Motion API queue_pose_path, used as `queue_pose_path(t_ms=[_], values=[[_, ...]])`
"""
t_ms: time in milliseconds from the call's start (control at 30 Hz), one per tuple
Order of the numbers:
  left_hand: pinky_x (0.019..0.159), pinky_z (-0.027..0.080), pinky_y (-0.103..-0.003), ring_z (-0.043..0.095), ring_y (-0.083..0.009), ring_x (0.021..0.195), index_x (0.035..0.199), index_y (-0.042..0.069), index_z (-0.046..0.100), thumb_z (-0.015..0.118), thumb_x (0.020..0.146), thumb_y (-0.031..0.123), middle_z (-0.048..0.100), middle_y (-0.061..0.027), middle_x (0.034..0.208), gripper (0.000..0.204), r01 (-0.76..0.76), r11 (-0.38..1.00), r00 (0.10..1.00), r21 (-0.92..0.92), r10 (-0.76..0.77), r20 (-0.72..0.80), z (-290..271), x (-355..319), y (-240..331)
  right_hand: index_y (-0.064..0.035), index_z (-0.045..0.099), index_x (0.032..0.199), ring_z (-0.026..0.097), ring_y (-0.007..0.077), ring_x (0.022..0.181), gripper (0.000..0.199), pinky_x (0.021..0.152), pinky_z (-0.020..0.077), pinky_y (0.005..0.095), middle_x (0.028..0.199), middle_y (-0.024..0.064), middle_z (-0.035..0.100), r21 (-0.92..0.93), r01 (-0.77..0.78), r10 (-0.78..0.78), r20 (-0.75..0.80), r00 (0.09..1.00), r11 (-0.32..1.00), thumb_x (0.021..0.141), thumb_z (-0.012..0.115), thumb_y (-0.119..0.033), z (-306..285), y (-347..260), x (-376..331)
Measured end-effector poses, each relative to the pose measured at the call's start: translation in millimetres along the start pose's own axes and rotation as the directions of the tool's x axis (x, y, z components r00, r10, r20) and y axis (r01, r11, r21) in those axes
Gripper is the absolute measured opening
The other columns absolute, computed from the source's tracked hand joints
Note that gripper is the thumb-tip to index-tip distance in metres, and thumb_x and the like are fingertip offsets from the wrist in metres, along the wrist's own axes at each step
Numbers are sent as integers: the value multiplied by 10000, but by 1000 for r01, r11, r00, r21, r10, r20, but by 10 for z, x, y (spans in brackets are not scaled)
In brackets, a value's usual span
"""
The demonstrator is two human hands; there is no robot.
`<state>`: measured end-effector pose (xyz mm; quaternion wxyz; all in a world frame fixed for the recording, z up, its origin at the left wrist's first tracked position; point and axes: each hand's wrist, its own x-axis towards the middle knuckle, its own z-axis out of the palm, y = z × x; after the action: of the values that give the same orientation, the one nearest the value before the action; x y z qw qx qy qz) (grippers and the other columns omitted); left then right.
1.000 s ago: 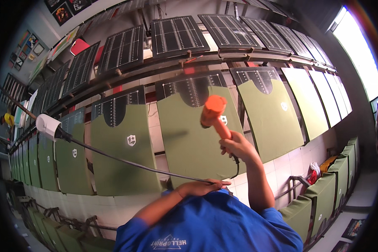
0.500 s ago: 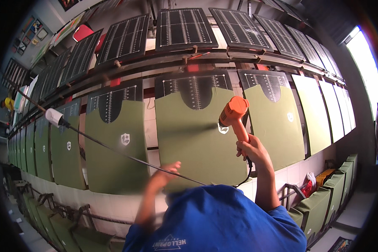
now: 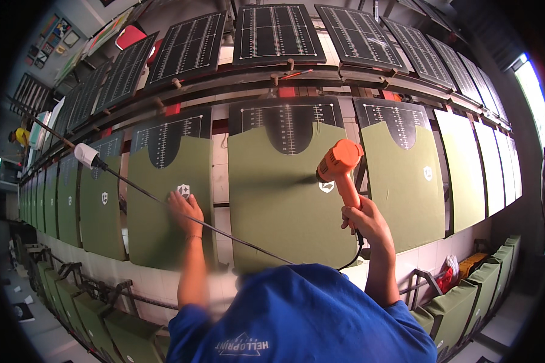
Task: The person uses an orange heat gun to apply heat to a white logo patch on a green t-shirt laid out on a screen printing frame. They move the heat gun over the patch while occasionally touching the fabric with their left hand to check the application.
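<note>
Fingers of the right hand [image 3: 364, 219] clamp the handle of an orange plastic heat gun [image 3: 340, 164] aimed at the middle green fabric-covered board [image 3: 284, 206], while the left hand [image 3: 184, 207] lies flat, fingers spread, on the neighbouring green board [image 3: 157, 212].

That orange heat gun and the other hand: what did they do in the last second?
The left hand rose from near the blue shirt and now presses the white badge on a green fabric panel. The right hand kept its grip on the orange heat gun, swinging its nozzle down toward the middle green panel. The black cable stays stretched across.
</note>
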<state>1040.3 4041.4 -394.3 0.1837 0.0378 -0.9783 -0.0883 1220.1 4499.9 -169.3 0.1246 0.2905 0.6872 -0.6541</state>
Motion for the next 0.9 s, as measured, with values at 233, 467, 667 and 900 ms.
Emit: queue_pose_path(t_ms=[233, 467, 667, 900], values=[[1190, 232, -533, 282, -433, 1455, 1488, -57, 341, 455, 1037, 355, 315, -250, 1568, 621, -30, 999, 995, 20, 28, 99, 40, -59, 46, 0, 572, 1063, 618, 102, 673, 252, 564, 476, 254, 770, 6, 582, -17, -13, 13, 8, 1000, 1000, 895, 611, -184, -2, -39, -19], [1206, 202, -528, 250, -430, 1474, 1509, -60, 304, 424, 1052, 350, 282, -247, 1588, 625, -55, 998, 990, -41, 60, 126, -27, -102, 92, 25, 575, 1104, 626, 101, 669, 307, 579, 487, 268, 760, 8, 570, -65, -53, 55, 28, 998, 996, 877, 598, -180, -26, -35, -135], [1207, 204, -522, 249, -420, 1477, 1511, -58, 304, 422, 1054, 354, 285, -246, 1587, 626, -82, 994, 989, -70, 89, 116, -30, -111, 130, 22, 575, 1117, 621, 98, 666, 312, 583, 484, 264, 770, 8, 572, -28, -62, 63, 22, 998, 998, 876, 603, -174, -31, -15, -224], [1193, 246, -526, 292, -437, 1449, 1475, -88, 340, 419, 1047, 351, 308, -271, 1564, 619, 19, 1000, 995, 12, -20, 100, 39, 78, 30, 26, 575, 1144, 622, 100, 670, 337, 574, 480, 263, 769, 8, 574, -46, -33, 33, 13, 999, 998, 878, 602, -180, -46, 59, -264]])
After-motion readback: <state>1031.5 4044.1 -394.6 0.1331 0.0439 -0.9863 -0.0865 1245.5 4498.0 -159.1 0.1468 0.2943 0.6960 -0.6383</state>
